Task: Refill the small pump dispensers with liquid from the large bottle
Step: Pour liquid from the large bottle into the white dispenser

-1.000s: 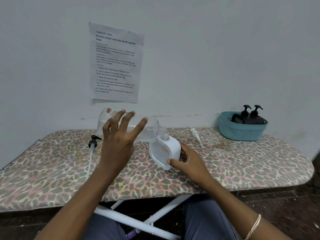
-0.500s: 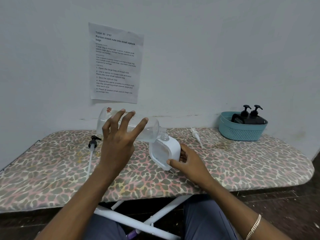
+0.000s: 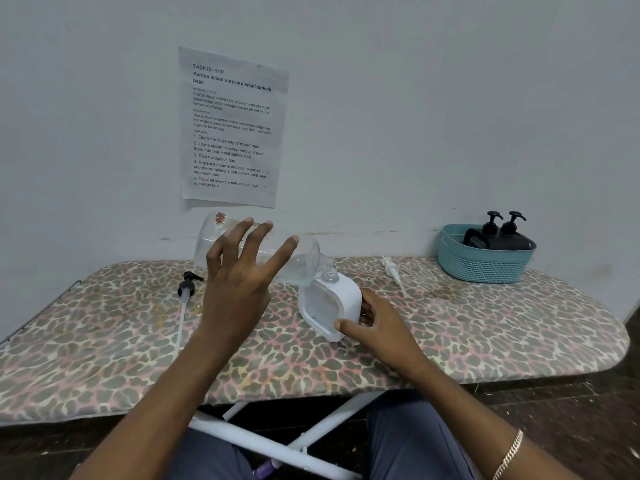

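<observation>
Two hands over an ironing board (image 3: 485, 327): left hand (image 3: 235, 292) grips a large clear bottle (image 3: 304, 261) tipped sideways, mouth at the white dispenser (image 3: 341, 299) the right hand (image 3: 381, 323) holds.

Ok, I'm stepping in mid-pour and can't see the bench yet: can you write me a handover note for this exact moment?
Left hand grips the large bottle, tipped almost level, its neck at the open mouth of the white dispenser.
Right hand pinches the white dispenser, tilted on the ironing board.
A black pump and a white pump lie loose on the board.
Two black dispensers, pumps on, sit in the teal basket.
Done: dispenser opened, pour lined up. Flow and fill level cannot be told.
Left: finish filling, refit a pump.
</observation>
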